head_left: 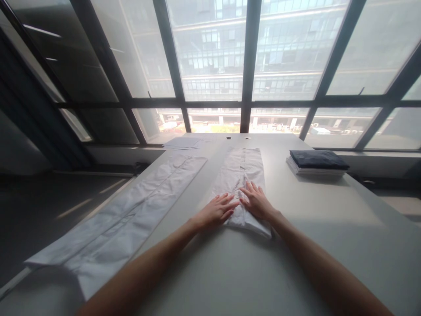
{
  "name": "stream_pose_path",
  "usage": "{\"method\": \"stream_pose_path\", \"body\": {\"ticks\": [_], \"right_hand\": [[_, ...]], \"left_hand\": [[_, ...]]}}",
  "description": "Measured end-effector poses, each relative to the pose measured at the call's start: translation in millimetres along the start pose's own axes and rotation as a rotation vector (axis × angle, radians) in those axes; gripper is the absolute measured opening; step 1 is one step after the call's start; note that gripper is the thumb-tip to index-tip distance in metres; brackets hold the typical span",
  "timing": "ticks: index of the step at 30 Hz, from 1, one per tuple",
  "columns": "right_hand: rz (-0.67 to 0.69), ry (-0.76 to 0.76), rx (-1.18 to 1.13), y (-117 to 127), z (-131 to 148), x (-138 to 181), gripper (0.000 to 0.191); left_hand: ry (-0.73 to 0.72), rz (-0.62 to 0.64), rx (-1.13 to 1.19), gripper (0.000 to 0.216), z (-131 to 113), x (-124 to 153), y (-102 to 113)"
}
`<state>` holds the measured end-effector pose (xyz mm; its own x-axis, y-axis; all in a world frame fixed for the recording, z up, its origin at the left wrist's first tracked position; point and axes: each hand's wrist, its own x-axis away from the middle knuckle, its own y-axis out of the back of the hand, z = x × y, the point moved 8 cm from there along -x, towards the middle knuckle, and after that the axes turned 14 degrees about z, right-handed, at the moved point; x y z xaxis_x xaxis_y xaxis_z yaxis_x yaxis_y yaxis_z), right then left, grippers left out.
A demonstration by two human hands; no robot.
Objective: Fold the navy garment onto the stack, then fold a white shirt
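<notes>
A folded white garment lies lengthwise on the white table in front of me; its exact kind does not show. Fingers spread, my left hand rests flat on the cloth's left side. My right hand also lies open on it, close beside the left one, with fingers stretched forward. Small creases gather in the fabric around the fingertips. Part of the garment is hidden under both hands.
Along the table's left edge stretches another long white garment, its near end hanging over. Behind it lie some white sheets. At the right stands a stack of folded clothes with a dark blue one on top. Tall windows rise beyond.
</notes>
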<state>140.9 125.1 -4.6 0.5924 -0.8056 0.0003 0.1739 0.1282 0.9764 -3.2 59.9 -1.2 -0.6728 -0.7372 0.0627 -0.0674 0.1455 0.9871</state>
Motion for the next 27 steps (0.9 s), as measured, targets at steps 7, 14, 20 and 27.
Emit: {"method": "stream_pose_path", "body": {"ticks": [7,14,20,27], "right_hand": [[-0.101,-0.076,-0.068,24,-3,7,0.051],[-0.115,-0.067,0.003,25,2,8,0.043],[-0.080,-0.074,0.055,11,2,4,0.037],[-0.115,-0.090,-0.062,18,-7,2,0.036]], "left_hand": [[-0.047,0.009,-0.076,0.041,-25,9,21],[0.186,-0.131,0.053,0.042,-12,4,30],[0.111,-0.165,0.027,0.041,16,-1,8],[0.117,-0.111,0.055,0.044,22,-4,0]]}}
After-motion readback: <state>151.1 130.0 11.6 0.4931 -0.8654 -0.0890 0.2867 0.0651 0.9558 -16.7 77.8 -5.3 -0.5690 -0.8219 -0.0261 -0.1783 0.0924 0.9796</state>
